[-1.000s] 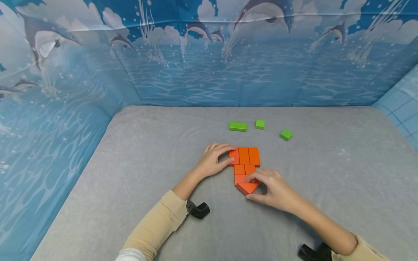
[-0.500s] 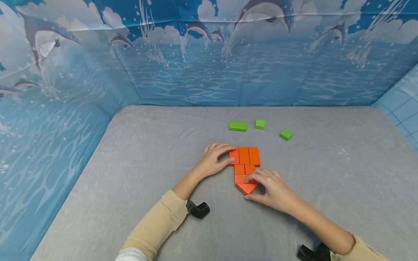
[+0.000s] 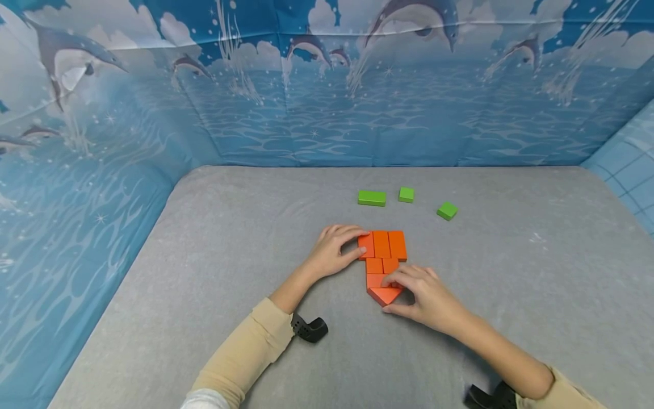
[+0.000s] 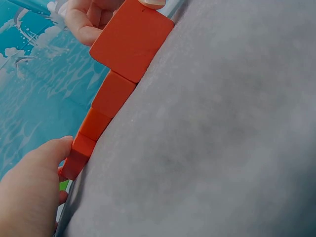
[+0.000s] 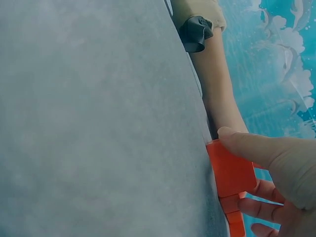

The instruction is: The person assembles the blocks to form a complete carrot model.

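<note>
Orange wooden blocks lie flat in a joined figure. Three upright rectangles form its far row, with two small blocks point(image 3: 374, 266) below them, then a crosswise block point(image 3: 374, 280). At the near end sits an orange triangular block point(image 3: 384, 294), its long edge against the crosswise block and its point towards me. My right hand point(image 3: 426, 298) pinches this triangle, thumb at the near slanted side and fingertips at the far edge. My left hand point(image 3: 331, 253) holds the leftmost rectangular block point(image 3: 366, 244) between thumb and fingers. In the right wrist view, the triangle's side face point(image 5: 232, 170) shows beside the thumb.
Beyond the figure lie a long green block point(image 3: 372, 197) and two small green blocks, one straight point(image 3: 406, 195) and one turned point(image 3: 447, 211). A grey cloth point(image 3: 230, 227) covers the table. Dolphin-print curtains point(image 3: 327, 113) stand around its far and left sides.
The triangular block has turned and slid slightly left, closing up against the crosswise block. My right hand shifted a little left with it. My left hand has stayed in place.
</note>
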`<control>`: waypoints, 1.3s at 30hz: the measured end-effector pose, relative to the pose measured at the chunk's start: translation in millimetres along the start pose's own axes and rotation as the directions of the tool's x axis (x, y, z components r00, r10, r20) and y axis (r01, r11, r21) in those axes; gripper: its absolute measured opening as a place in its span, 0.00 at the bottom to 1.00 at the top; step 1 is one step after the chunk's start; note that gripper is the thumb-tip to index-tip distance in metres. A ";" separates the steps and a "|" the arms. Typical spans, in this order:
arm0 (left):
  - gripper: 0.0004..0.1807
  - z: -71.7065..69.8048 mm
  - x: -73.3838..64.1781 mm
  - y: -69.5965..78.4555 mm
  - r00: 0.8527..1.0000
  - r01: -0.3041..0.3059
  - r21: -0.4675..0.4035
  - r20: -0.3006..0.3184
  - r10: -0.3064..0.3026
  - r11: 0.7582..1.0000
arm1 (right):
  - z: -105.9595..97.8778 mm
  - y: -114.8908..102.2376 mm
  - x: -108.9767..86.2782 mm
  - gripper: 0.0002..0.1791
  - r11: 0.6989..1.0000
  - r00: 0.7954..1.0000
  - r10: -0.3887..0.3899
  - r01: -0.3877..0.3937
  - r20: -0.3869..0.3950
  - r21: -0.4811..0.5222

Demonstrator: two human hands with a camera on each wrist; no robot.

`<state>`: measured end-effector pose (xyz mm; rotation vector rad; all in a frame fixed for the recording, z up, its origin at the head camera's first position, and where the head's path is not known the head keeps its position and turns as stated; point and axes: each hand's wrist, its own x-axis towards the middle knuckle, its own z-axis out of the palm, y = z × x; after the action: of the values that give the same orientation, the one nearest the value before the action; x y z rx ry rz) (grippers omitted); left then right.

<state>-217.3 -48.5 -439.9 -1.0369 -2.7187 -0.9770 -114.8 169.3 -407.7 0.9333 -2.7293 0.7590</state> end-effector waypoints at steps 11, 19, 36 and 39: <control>0.21 1.2 -3.1 -0.2 0.995 -0.023 -0.131 -0.095 0.011 0.991 | 0.3 -0.1 -1.0 0.21 1.000 1.000 0.015 -0.015 0.019 -0.008; 0.19 3.3 -11.9 13.3 0.979 0.096 -0.133 -0.165 -0.118 0.986 | 0.7 -0.7 -0.8 0.21 1.000 1.000 0.017 -0.017 0.018 -0.015; 0.23 13.7 -23.8 28.0 0.986 0.072 -0.010 -0.152 -0.073 0.997 | 0.8 1.1 -2.4 0.21 1.000 1.000 -0.005 0.005 -0.013 -0.019; 0.23 13.5 -23.8 28.4 0.986 0.066 -0.006 -0.155 -0.066 0.998 | 0.9 1.1 -2.4 0.21 1.000 1.000 -0.009 0.009 -0.018 -0.014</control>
<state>-179.3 -38.0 -441.9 -0.8366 -2.6406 -1.0224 -113.5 170.9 -409.7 0.9302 -2.7095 0.7419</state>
